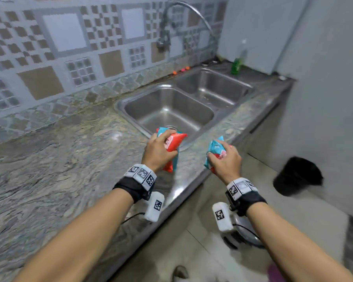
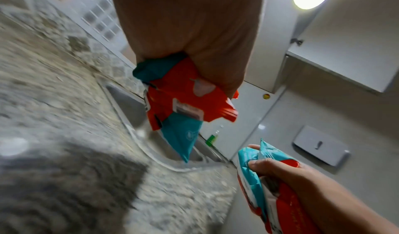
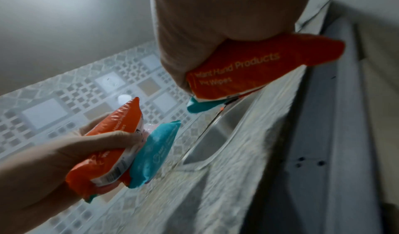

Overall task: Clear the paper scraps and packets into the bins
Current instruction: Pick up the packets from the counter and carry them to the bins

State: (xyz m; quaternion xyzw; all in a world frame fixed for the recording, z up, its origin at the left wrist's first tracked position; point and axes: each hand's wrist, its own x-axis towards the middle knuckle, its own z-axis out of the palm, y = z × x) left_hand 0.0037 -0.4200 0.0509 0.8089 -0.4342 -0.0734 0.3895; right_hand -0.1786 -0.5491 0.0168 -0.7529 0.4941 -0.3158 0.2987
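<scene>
My left hand [image 1: 159, 149] grips a bundle of orange and teal wipe packets [image 1: 174, 142] over the counter's front edge, by the near sink basin. The same packets [image 2: 179, 101] hang below the palm in the left wrist view. My right hand [image 1: 225, 159] grips another orange and teal packet bundle [image 1: 215, 148] just past the counter edge, above the floor. In the right wrist view that bundle [image 3: 254, 68] is squeezed under the palm and the left hand's packets [image 3: 129, 145] show at lower left. A black bin [image 1: 298, 176] stands on the floor to the right.
A granite counter [image 1: 59, 169] runs from lower left to upper right, with a steel double sink [image 1: 192, 102] set in it. A tap [image 1: 171, 29] arches over the sink. A green bottle [image 1: 236, 66] stands at the far end. A round metal object [image 1: 247, 233] sits on the floor below my right wrist.
</scene>
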